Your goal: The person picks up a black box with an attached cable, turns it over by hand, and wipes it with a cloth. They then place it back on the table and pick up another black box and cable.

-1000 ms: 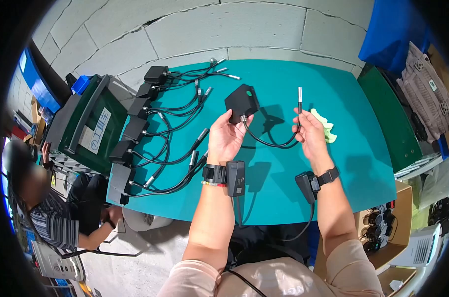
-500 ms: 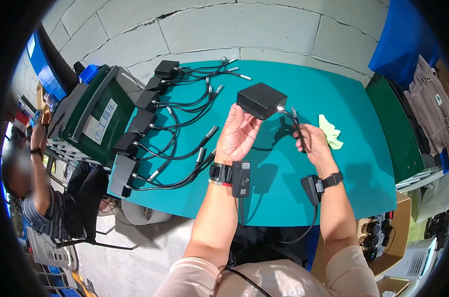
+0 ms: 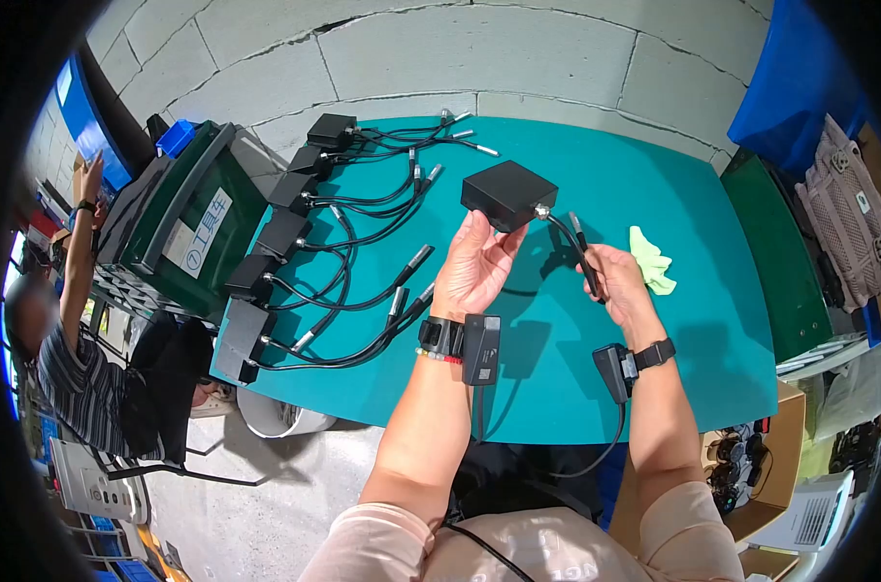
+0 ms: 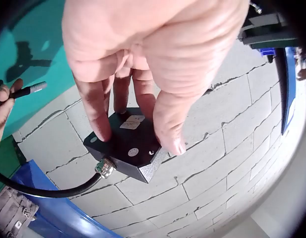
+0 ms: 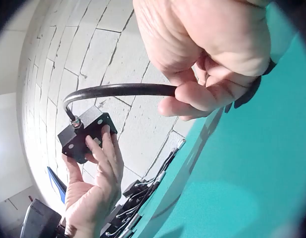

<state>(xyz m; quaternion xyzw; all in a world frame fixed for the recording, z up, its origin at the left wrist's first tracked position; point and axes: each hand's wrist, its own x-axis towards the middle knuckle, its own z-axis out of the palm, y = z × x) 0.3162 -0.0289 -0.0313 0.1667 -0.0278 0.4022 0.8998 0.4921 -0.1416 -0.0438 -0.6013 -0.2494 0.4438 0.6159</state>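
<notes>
A black square box point(image 3: 510, 190) is held up over the table by my left hand point(image 3: 477, 264), its thumb and fingertips gripping the box's sides and underside. On that underside, the left wrist view shows small pale labels point(image 4: 132, 122) and round spots. From a metal cable gland point(image 4: 104, 167) at one corner runs a short black cable point(image 5: 118, 90). My right hand point(image 3: 615, 281) pinches this cable close to its free end, where a silver-tipped plug point(image 4: 38, 87) sticks out past the fingers.
Several similar black boxes point(image 3: 283, 236) with cables line the left side of the green table point(image 3: 557, 388). A pale green cloth point(image 3: 651, 260) lies to the right. A dark green tool cabinet point(image 3: 190, 218) and a seated person point(image 3: 77, 388) are at left, an open carton point(image 3: 775, 466) at lower right.
The box has tilted from its flat face to a slanted view with its top and sides showing. The cable end has swung from upright into a lean. The seated person's arm has risen.
</notes>
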